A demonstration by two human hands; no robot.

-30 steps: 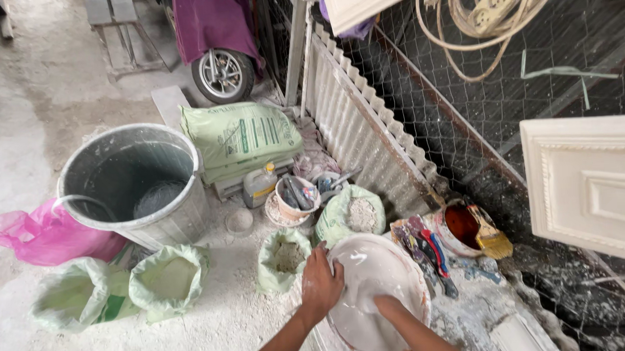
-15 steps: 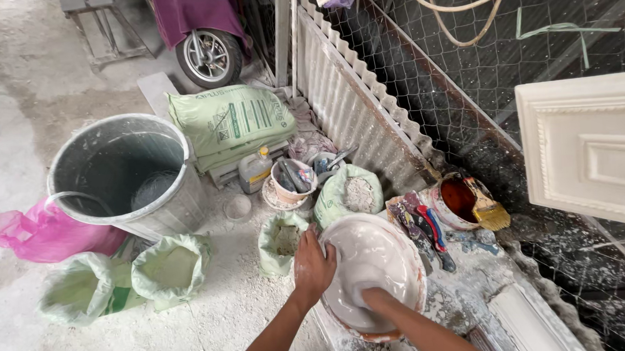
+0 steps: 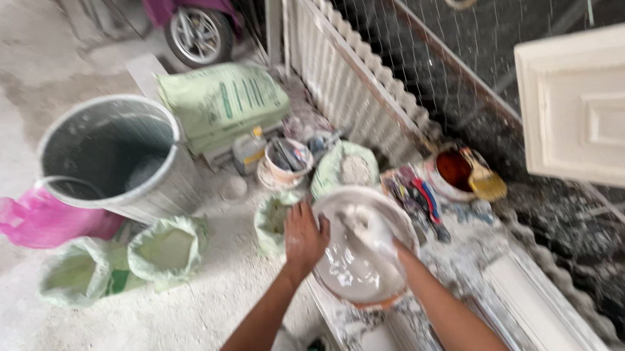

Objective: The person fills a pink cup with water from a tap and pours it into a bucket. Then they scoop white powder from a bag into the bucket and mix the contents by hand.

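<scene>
1. While both hands work at the bowl, the biggest thing around is the floor (image 3: 87,333), pale concrete dusted with white powder; the widest free part of it lies at the lower left, in front of the bags.
2. At the right a dark wall (image 3: 476,63) with thin light lines closes the space, and a white moulded panel (image 3: 583,107) stands out at its upper right edge.
3. A ribbed white sheet (image 3: 350,75) leans along the foot of this wall and leaves only a narrow strip between itself and the clutter.
4. A grey bucket (image 3: 115,159) stands open at the left, and a pink plastic bag (image 3: 33,219) touches its lower side.
5. A green sack (image 3: 222,106) lies flat behind the bucket, and a wheel (image 3: 197,36) is near the top edge.
6. Three small open bags (image 3: 168,248) of powder sit in a row in front of the bucket, close to the bowl's left side.
7. The white bowl (image 3: 361,247) is in the lower middle, holding wet grey-white paste, between the bags and a heap of tools.
8. The left hand (image 3: 304,235) grips the bowl's left rim with closed fingers.
9. The right hand (image 3: 371,229) is inside the bowl, covered in paste and blurred; I cannot tell if it is clenched or loose.
10. A small pot with a yellow brush (image 3: 485,182) stands to the right, near the wall.
</scene>
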